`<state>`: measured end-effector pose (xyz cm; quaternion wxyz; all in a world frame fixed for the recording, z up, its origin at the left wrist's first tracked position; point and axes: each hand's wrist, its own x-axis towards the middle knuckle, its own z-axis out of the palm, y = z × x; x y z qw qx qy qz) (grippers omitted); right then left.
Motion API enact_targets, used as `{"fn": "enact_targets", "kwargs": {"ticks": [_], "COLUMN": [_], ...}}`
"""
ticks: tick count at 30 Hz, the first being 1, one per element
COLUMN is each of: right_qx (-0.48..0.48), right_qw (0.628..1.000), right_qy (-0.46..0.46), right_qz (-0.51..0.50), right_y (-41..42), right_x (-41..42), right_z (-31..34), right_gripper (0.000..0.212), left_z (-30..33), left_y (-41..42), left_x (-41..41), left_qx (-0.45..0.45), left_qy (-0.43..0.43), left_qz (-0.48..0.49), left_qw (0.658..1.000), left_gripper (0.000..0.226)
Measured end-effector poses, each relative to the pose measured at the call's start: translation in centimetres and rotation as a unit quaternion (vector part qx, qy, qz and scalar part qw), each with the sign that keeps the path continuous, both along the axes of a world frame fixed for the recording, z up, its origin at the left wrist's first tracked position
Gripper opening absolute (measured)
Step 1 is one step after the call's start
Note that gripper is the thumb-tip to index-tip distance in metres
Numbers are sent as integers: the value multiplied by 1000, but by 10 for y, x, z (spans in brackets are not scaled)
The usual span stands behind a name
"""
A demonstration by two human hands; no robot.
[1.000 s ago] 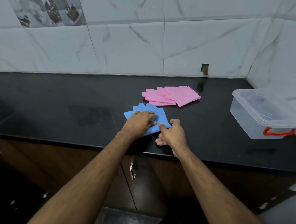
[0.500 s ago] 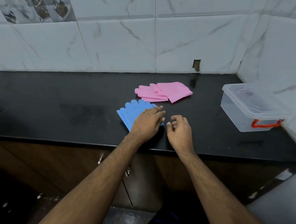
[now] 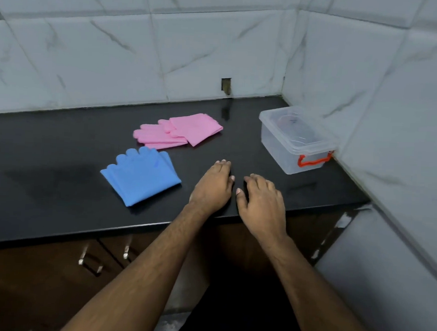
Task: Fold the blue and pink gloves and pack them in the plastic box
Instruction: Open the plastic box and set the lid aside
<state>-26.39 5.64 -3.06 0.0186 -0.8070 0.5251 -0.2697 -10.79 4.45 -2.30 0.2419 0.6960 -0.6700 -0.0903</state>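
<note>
The blue gloves lie folded in a flat stack on the black counter, fingertips pointing away from me. Behind them the pink gloves lie folded, cuffs to the right. The clear plastic box with its lid on and a red latch stands at the right, near the corner of the walls. My left hand hovers palm down to the right of the blue gloves, fingers straight and holding nothing. My right hand is beside it, fingers relaxed, empty.
White marble-tiled walls close the counter at the back and right. The counter's front edge runs below my wrists, with dark wooden cabinet doors and metal handles underneath.
My left hand has lifted off the blue gloves and moved right; both hands now sit between the gloves and the box. The view has shifted right.
</note>
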Motion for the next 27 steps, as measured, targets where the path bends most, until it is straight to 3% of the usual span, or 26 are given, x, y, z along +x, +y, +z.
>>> {"fn": "enact_targets", "kwargs": {"ticks": [4, 8, 12, 16, 27], "right_qx": [21, -9, 11, 15, 45], "right_qw": [989, 978, 961, 965, 957], "right_qy": [-128, -185, -263, -248, -275], "right_qz": [-66, -90, -85, -87, -84], "right_y": [-7, -12, -21, -32, -45], "right_x": [-28, -43, -51, -54, -54], "right_z": [4, 6, 7, 9, 11], "right_gripper": [50, 50, 74, 99, 90], "left_z": [3, 4, 7, 8, 2], "left_y": [-23, -40, -55, -63, -61], "left_x": [-27, -47, -54, -53, -50], "left_qx": [-10, -19, -20, -17, -43], "left_qy": [-2, -43, -45, -16, 38], "left_qz": [-13, -26, -29, -13, -19], "left_qw": [1000, 999, 998, 1000, 998], "left_gripper": [51, 51, 59, 62, 69]}}
